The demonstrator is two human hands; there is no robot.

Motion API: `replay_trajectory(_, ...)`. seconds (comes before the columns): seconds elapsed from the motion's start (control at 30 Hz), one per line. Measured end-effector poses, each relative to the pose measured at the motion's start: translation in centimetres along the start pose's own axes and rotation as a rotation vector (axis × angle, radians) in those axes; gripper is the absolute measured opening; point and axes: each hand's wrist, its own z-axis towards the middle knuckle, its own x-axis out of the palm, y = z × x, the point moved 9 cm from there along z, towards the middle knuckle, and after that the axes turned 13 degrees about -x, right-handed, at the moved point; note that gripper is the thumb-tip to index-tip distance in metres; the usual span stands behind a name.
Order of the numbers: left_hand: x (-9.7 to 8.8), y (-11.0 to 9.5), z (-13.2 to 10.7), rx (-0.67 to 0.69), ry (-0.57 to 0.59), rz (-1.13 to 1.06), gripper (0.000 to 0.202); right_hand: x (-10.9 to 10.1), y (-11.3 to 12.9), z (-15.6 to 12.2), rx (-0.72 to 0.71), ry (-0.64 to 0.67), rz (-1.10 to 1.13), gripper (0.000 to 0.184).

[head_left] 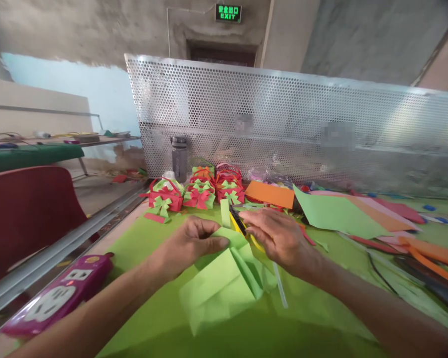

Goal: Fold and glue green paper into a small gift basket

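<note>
My left hand (194, 243) pinches a piece of light green paper (229, 234) between thumb and fingers. Yellow-handled scissors (239, 221) are in my right hand (280, 236), their dark blades against that paper. A narrow green strip (224, 214) stands up beside the blades. Below both hands lies a folded light green paper form (224, 293), partly open along its right side. A thin translucent stick (280, 286) lies to its right. How far the blades are apart is hard to make out.
Small red and green paper baskets with bows (199, 194) stand in rows at the back, near a grey bottle (179, 159). Coloured paper sheets (339, 211) lie right. A purple power strip (63, 293) rests at left. A perforated metal screen (283, 124) borders the table.
</note>
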Motion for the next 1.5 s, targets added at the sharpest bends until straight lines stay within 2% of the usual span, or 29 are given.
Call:
replay_trajectory(0.07,0.9,0.2,0.0,-0.003,0.054,-0.007,0.027,-0.2,1.6,0.1,-0.16,0.003,-0.096,0.035)
replay_trajectory(0.13,1.8,0.4,0.0,-0.006,0.088,0.005,0.028,0.1,2.7,0.0,-0.259,0.027,-0.135,0.034)
replay_trajectory(0.23,2.7,0.7,-0.2,-0.021,0.124,0.04,0.032,0.7,3.4,0.0,-0.308,0.055,-0.164,0.028)
replay_trajectory(0.33,2.9,0.9,-0.3,-0.042,0.12,0.048,0.032,1.0,3.0,0.1,-0.296,0.081,-0.201,0.027)
replay_trajectory(0.4,2.4,0.7,-0.3,-0.039,0.076,0.039,0.029,0.4,1.3,0.1,-0.184,0.05,-0.198,0.026)
replay_trajectory(0.47,1.7,0.4,-0.4,-0.021,0.018,0.041,0.026,-1.2,-1.8,-0.1,0.031,-0.083,-0.113,0.022)
replay_trajectory(0.57,0.9,-0.1,-0.4,0.01,-0.065,0.103,0.028,-3.0,-6.8,-1.9,0.442,-0.396,0.227,0.011)
replay_trajectory(0.6,0.8,-0.2,-0.4,0.022,-0.087,0.128,0.029,-2.8,-7.9,-2.6,0.564,-0.475,0.372,0.013)
replay_trajectory(0.67,0.6,-0.3,-0.4,0.037,-0.125,0.166,0.029,-1.6,-8.2,-3.3,0.714,-0.538,0.636,0.02)
replay_trajectory(0.73,0.5,0.0,-0.2,0.013,-0.145,0.161,0.027,-0.2,-6.8,-2.9,0.735,-0.488,0.808,0.025)
replay_trajectory(0.87,0.4,0.7,-0.1,-0.048,-0.152,0.082,0.024,1.4,-4.1,-2.5,0.761,-0.371,0.882,0.026)
replay_trajectory(1.0,1.0,0.3,-0.1,0.013,-0.082,0.047,0.022,2.1,-4.2,-2.6,0.786,-0.345,0.836,0.027)
replay_trajectory(1.13,1.5,-0.1,-0.2,0.093,-0.034,0.045,0.021,3.1,-4.5,-2.7,0.793,-0.209,0.768,0.028)
replay_trajectory(1.23,2.0,-0.1,-0.2,0.127,-0.015,0.059,0.019,3.8,-3.9,-2.5,0.768,-0.154,0.774,0.027)
replay_trajectory(1.4,2.2,0.5,-0.3,0.082,-0.069,0.144,0.022,4.6,-2.8,-2.0,0.737,-0.066,0.815,0.03)
replay_trajectory(1.5,1.5,0.9,-0.1,0.044,-0.129,0.171,0.026,3.0,-3.9,-1.3,0.668,-0.093,0.838,0.031)
